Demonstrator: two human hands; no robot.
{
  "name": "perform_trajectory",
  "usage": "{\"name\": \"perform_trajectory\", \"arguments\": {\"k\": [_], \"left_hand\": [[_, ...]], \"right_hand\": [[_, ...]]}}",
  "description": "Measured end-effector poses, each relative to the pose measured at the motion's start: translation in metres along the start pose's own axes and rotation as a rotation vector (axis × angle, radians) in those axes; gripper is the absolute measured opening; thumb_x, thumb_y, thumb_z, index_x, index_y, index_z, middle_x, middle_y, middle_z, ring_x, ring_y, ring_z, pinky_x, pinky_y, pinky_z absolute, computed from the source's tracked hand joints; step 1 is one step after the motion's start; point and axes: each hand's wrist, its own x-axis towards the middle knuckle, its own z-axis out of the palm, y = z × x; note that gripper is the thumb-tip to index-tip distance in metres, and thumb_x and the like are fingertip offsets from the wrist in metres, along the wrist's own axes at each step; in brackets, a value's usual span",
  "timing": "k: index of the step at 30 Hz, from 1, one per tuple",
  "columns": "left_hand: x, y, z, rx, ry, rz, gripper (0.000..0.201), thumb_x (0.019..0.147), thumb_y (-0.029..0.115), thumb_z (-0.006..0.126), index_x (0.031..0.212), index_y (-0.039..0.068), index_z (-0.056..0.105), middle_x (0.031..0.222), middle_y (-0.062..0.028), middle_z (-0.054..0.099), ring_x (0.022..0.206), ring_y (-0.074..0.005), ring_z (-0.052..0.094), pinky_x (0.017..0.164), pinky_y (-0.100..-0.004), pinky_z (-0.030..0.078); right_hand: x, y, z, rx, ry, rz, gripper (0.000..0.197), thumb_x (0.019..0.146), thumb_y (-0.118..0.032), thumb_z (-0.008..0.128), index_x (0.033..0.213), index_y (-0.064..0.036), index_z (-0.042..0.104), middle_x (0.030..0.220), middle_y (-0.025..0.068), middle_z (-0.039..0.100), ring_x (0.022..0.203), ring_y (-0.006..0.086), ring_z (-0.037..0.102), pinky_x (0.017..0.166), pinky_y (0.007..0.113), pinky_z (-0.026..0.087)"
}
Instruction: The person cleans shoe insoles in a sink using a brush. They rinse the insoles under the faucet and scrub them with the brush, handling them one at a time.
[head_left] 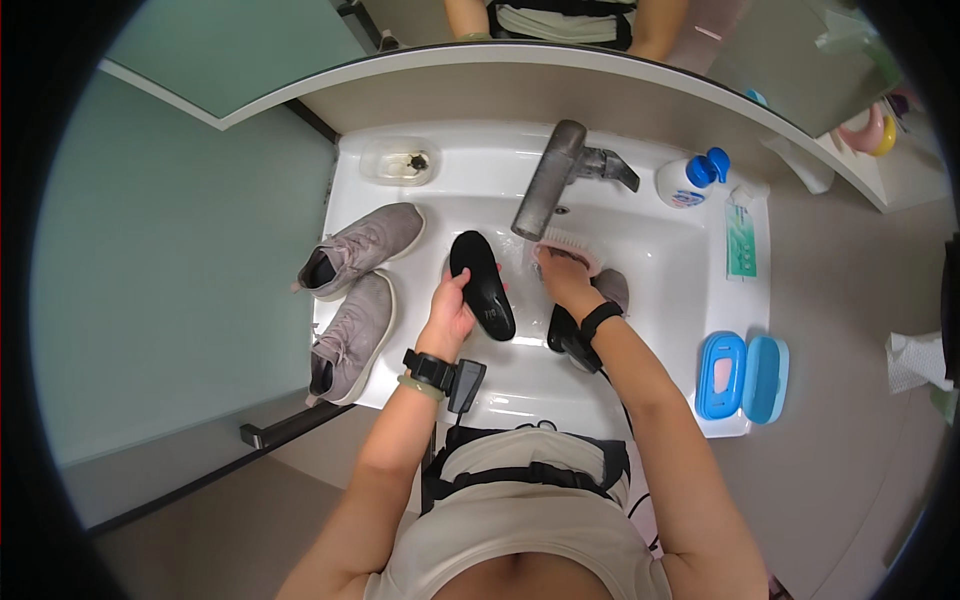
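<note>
My left hand grips a black shoe insole by its edge and holds it tilted over the white sink. Closed around a pink scrub brush with pale bristles, my right hand is just under the grey tap. A dark, shiny object, partly hidden by my right wrist, is below that hand. Beside the same wrist, a rounded grey thing shows only in part. A pair of greyish-mauve sneakers rests on the basin's left ledge.
On the back left ledge is a clear soap dish. A white pump bottle with a blue top and a green-and-white packet are at the right. An opened blue soap box sits at the front right. The mirror cabinet edge overhangs the back.
</note>
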Motion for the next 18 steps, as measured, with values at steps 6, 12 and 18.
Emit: {"name": "perform_trajectory", "arguments": {"k": [6, 12, 18], "left_hand": [[-0.012, 0.001, -0.008, -0.058, -0.064, -0.132, 0.038, 0.092, 0.012, 0.034, 0.129, 0.006, 0.026, 0.118, -0.0268, 0.047, 0.100, -0.0443, 0.052, 0.084, -0.0522, 0.046], [-0.010, -0.006, -0.007, -0.018, -0.070, -0.114, 0.038, 0.092, 0.012, 0.034, 0.128, 0.007, 0.028, 0.117, -0.0265, 0.047, 0.101, -0.0415, 0.052, 0.085, -0.0520, 0.046], [-0.013, -0.011, 0.006, 0.008, -0.124, -0.125, 0.037, 0.093, 0.021, 0.034, 0.127, 0.005, 0.032, 0.115, -0.0229, 0.050, 0.102, -0.0351, 0.053, 0.085, -0.0522, 0.045]], "right_hand": [[-0.005, 0.006, 0.027, -0.159, -0.010, -0.084, 0.021, 0.077, -0.013, 0.051, 0.097, -0.0048, 0.051, 0.087, 0.0124, 0.062, 0.082, 0.0271, 0.061, 0.067, 0.041, 0.049], [-0.011, 0.006, 0.025, -0.164, -0.082, -0.073, 0.022, 0.079, -0.013, 0.048, 0.099, -0.0050, 0.050, 0.089, 0.0124, 0.062, 0.085, 0.0266, 0.061, 0.068, 0.040, 0.049], [-0.021, -0.001, 0.002, -0.027, 0.041, -0.037, 0.021, 0.081, -0.013, 0.047, 0.100, -0.0041, 0.049, 0.085, 0.0143, 0.062, 0.085, 0.0288, 0.061, 0.071, 0.041, 0.048]]}}
